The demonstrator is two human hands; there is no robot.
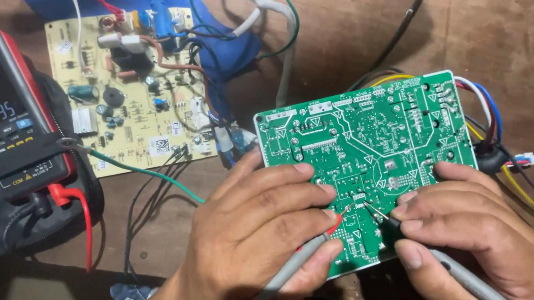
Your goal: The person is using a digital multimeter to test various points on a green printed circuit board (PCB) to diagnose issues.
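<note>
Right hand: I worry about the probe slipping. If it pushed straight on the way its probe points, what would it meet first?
The right hand aims its black-tipped probe up-left; its tip already seems to touch the green circuit board. Just beyond lies the red-tipped probe in the left hand. Depth is unclear.

multimeter left, second board between, circuit board right

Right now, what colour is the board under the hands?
Green circuit board with white markings, seen in the head view.

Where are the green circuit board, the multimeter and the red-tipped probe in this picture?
green circuit board (371,133): head view, middle of its solder side.
multimeter (5,127): head view, its button panel below the screen.
red-tipped probe (336,225): head view, red collar near the tip, in the left hand (260,233).
</note>
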